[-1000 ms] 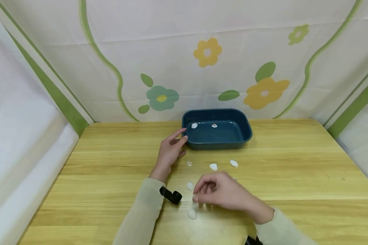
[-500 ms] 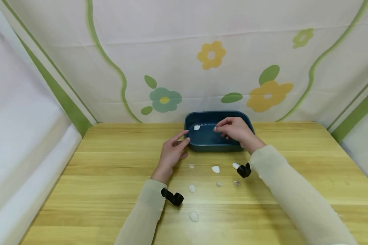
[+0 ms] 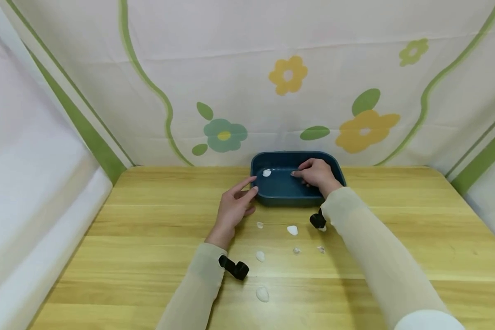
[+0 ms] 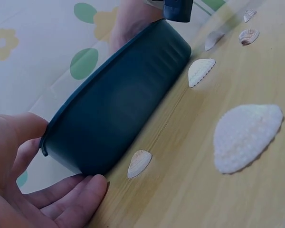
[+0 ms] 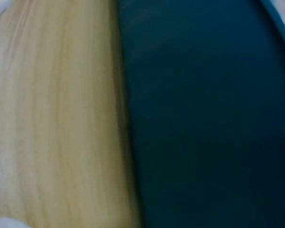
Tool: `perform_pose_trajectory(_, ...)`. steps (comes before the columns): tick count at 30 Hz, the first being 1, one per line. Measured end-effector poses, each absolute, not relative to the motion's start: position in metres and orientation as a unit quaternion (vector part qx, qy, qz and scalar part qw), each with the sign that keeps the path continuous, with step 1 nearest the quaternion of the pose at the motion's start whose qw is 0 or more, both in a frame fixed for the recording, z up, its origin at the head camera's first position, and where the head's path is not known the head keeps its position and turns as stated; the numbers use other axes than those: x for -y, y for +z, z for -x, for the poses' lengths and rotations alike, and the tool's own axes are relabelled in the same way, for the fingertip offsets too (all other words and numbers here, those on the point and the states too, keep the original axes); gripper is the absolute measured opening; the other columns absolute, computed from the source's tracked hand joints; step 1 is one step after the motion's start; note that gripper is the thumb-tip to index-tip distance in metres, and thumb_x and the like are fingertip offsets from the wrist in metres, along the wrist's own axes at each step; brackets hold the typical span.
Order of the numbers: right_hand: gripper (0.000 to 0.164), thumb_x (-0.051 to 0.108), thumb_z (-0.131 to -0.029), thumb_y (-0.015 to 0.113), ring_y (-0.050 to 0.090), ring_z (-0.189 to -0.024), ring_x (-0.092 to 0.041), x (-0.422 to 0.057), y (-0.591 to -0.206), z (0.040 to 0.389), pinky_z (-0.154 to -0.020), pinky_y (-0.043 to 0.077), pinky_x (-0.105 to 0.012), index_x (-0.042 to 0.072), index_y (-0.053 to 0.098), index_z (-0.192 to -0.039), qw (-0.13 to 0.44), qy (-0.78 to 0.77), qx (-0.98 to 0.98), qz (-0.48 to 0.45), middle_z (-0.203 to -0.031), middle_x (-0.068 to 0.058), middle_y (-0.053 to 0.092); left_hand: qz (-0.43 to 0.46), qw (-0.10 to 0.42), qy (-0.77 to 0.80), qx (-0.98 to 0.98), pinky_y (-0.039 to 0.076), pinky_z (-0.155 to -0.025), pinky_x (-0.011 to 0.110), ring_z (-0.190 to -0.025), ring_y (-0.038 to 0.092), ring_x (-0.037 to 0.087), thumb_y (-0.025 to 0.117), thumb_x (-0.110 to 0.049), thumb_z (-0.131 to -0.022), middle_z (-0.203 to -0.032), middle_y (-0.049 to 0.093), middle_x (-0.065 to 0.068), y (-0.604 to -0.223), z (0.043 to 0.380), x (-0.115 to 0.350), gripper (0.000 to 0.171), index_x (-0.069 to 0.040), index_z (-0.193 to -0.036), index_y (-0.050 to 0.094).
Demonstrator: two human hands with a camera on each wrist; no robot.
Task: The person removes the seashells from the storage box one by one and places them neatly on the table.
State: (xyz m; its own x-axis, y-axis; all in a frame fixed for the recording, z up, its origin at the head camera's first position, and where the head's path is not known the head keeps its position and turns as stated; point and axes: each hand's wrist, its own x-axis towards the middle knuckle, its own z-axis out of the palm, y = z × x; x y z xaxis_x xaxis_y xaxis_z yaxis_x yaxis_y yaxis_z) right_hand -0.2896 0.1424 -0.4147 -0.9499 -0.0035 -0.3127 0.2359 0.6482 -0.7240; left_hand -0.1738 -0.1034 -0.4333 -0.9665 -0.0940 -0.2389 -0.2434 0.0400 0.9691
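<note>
A dark blue plastic basin (image 3: 290,200) stands at the back of the wooden table. My left hand (image 3: 231,208) holds its left end; in the left wrist view one fingertip is at the rim and the other fingers (image 4: 80,199) are low against the base. Reaching inside over the right wall, my right hand (image 3: 316,175) has thumb and forefinger together at a small pale seashell near the basin floor. Another white seashell (image 3: 266,173) lies in the basin's back left. The right wrist view shows only the basin's outer wall (image 5: 204,118) and table, no fingers.
Several seashells lie spread on the table in front of the basin, among them a white one (image 3: 292,230), a small one (image 3: 260,225) and a larger one (image 3: 262,294) nearest the front. A flowered cloth (image 3: 231,68) hangs right behind the basin.
My right hand has gone from above the table shells forward into the basin, then shifted only slightly. My left hand has stayed at the basin's left end.
</note>
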Motion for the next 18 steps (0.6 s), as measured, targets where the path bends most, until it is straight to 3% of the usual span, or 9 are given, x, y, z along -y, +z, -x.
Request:
perform_pose_trajectory(3, 0.037, 0.032, -0.102, 0.076, 0.065, -0.074, -0.017, -0.1431, -0.4177, 0.2926, -0.07, 0.057, -0.031, 0.006, 0.068, -0.128, 0.146, -0.404, -0.901, -0.057, -0.1, -0.009, 0.071, 0.121, 0.051, 0.683, -0.718, 0.066, -0.097, 0.042, -0.121, 0.068, 0.027, 0.074, -0.039, -0.103, -0.135, 0.069, 0.007, -0.434, 0.1732, 0.102, 0.037, -0.04, -0.14, 0.072)
perform_pose_trajectory(11, 0.025, 0.028, -0.102, 0.075, 0.063, -0.09, -0.027, -0.138, -0.4182, 0.2942, -0.078, 0.056, -0.036, 0.009, 0.071, -0.117, 0.143, -0.36, -0.921, -0.044, -0.123, -0.016, 0.068, 0.121, 0.056, 0.685, -0.717, 0.065, -0.099, 0.042, -0.122, 0.067, 0.027, 0.074, -0.037, -0.103, -0.137, 0.068, 0.006, -0.4336, 0.1737, 0.1026, 0.037, -0.041, -0.141, 0.071)
perform_pose_trajectory(18, 0.028, 0.033, -0.102, 0.075, 0.063, -0.103, -0.032, -0.1386, -0.4178, 0.2925, -0.09, 0.057, -0.043, 0.009, 0.071, -0.117, 0.129, -0.34, -0.931, -0.021, -0.126, -0.017, 0.067, 0.118, 0.054, 0.686, -0.716, 0.065, -0.099, 0.043, -0.122, 0.067, 0.027, 0.074, -0.038, -0.103, -0.137, 0.068, 0.006, -0.4347, 0.1744, 0.1021, 0.038, -0.04, -0.141, 0.071)
